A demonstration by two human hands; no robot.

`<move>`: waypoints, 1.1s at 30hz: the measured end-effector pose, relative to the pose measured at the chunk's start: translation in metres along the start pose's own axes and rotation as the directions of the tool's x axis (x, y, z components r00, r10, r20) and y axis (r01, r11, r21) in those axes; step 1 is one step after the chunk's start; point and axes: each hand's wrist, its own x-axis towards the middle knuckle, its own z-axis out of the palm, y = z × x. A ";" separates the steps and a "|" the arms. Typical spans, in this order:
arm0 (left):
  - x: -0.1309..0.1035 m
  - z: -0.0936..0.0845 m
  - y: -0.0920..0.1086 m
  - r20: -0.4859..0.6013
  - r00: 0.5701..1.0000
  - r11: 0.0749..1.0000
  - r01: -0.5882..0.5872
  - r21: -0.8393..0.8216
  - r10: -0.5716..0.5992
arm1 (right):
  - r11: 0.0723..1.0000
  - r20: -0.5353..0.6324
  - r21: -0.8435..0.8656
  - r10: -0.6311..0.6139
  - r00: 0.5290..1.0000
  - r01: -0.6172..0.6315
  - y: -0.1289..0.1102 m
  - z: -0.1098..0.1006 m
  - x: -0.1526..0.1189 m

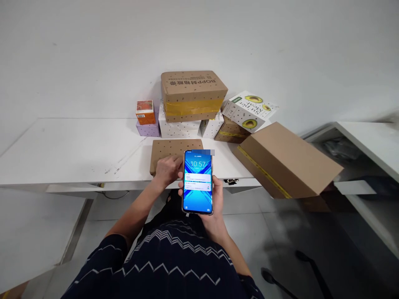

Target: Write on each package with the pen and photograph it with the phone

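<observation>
A smartphone (198, 199) with a lit blue screen reading 10:57 stands close before me, in a case. My right hand (217, 197) is wrapped around it from behind, its fingertips curling over the left edge. My left hand (168, 169) is over a flat brown cardboard box (158, 148) at the table's front edge, just left of the phone. Its fingers are bent inward; their tips are hidden, so what they hold, if anything, does not show. The phone covers the right part of that box.
On the white table (77, 149), a large brown carton (195, 93) sits on white boxes. Left of these, an orange box (145, 116) tops a purple box (148, 130). Rightward are an avocado-printed box (240, 110) and a big tilted carton (289, 160) overhanging the front edge.
</observation>
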 end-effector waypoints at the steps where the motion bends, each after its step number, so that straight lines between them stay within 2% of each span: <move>1: 0.000 0.001 0.002 -0.024 1.000 1.000 0.003 0.022 -0.003 | 0.999 -0.020 -0.021 -0.029 0.999 0.028 -0.004 0.000 -0.001; 3: 0.001 0.002 0.007 -0.071 0.997 0.999 0.003 0.048 0.000 | 0.989 -0.072 -0.088 -0.125 0.990 0.119 -0.014 -0.005 -0.003; 5: 0.003 0.002 0.015 -0.096 0.995 0.998 -0.034 0.061 0.039 | 0.938 -0.146 -0.209 -0.309 0.940 0.276 -0.028 -0.016 -0.003; 6: 0.004 0.003 0.019 -0.092 0.993 0.996 -0.064 0.064 0.070 | 0.883 -0.190 -0.306 -0.421 0.887 0.354 -0.035 -0.024 -0.001; 8: 0.009 0.005 0.030 -0.061 0.990 0.990 -0.125 0.068 0.130 | 0.704 -0.259 -0.575 -0.640 0.723 0.417 -0.049 -0.047 0.004; 9: 0.012 0.007 0.036 -0.038 0.987 0.986 -0.151 0.070 0.154 | 0.589 -0.275 -0.725 -0.723 0.634 0.357 -0.056 -0.061 0.008; 10: 0.015 0.008 0.041 -0.014 0.984 0.982 -0.174 0.074 0.175 | 0.464 -0.270 -0.853 -0.784 0.558 0.239 -0.062 -0.075 0.012; 11: 0.018 0.010 0.046 0.008 0.981 0.978 -0.192 0.080 0.192 | 0.337 -0.248 -0.938 -0.822 0.512 0.086 -0.068 -0.090 0.017; 12: 0.020 0.012 0.050 0.026 0.979 0.975 -0.203 0.090 0.202 | 0.222 -0.225 -0.973 -0.840 0.493 -0.065 -0.072 -0.103 0.022; 14: 0.022 0.013 0.055 0.056 0.978 0.971 -0.206 0.117 0.201 | 0.011 -0.160 -0.960 -0.843 0.513 -0.281 -0.079 -0.127 0.033; 17: 0.015 0.009 0.051 0.077 0.983 0.973 -0.179 0.146 0.169 | -0.257 -0.058 -0.849 -0.824 0.564 -0.462 -0.084 -0.151 0.049; 20: -0.005 -0.003 0.031 0.060 0.991 0.981 -0.125 0.148 0.117 | -0.409 0.007 -0.729 -0.807 0.591 -0.550 -0.087 -0.162 0.063; 23: -0.027 -0.020 -0.007 0.064 0.998 0.986 -0.021 0.166 0.011 | -0.473 0.022 -0.663 -0.787 0.617 -0.579 -0.091 -0.168 0.075; 26: -0.042 -0.037 -0.055 0.121 0.980 0.969 0.130 0.209 -0.157 | -0.491 0.022 -0.650 -0.774 0.632 -0.579 -0.098 -0.173 0.085; 30: -0.046 -0.055 -0.118 0.112 0.896 0.886 0.395 0.242 -0.430 | -0.475 -0.025 -0.656 -0.763 0.646 -0.586 -0.104 -0.174 0.091; 33: -0.037 -0.061 -0.157 0.110 0.838 0.837 0.507 0.205 -0.534 | -0.465 -0.011 -0.657 -0.780 0.625 -0.593 -0.102 -0.167 0.090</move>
